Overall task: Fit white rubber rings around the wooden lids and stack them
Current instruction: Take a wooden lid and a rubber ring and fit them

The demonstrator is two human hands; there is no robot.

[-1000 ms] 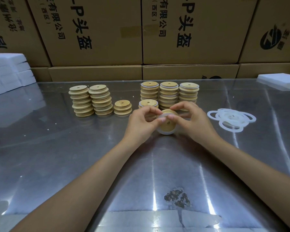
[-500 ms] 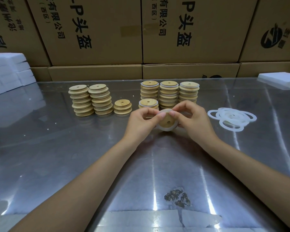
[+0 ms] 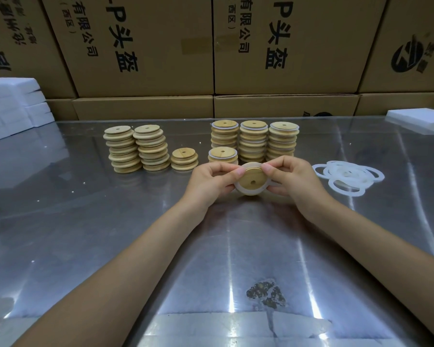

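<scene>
Cardboard boxes (image 3: 145,46) wall the tabletop's (image 3: 85,221) far edge. Thumbs and fingertips (image 3: 240,170) of left hand (image 3: 211,181) and right hand (image 3: 296,179) pinch ring (image 3: 238,187) around lid (image 3: 252,177), mid-table; best to work it evenly round, then add it to the short stack (image 3: 223,155).

Left hand (image 3: 211,182): bare, no glove, no ring visible on the fingers that show.
Right hand (image 3: 295,179): bare as well, no glove, no ring visible.
Fingernails: short and plain, without visible polish; those of the thumbs and forefingers show most clearly.
Wrists: uncovered, with no watch, strap or bracelet on either one.
Left forearm (image 3: 125,269): bare along its whole visible length, no sleeve or cuff reaching into view.
Right forearm (image 3: 376,249): likewise bare to the frame's edge, no sleeve showing.
Markings: no tattoo, plaster or tape visible on either hand or forearm.
Clothing: none comes into view.
</scene>
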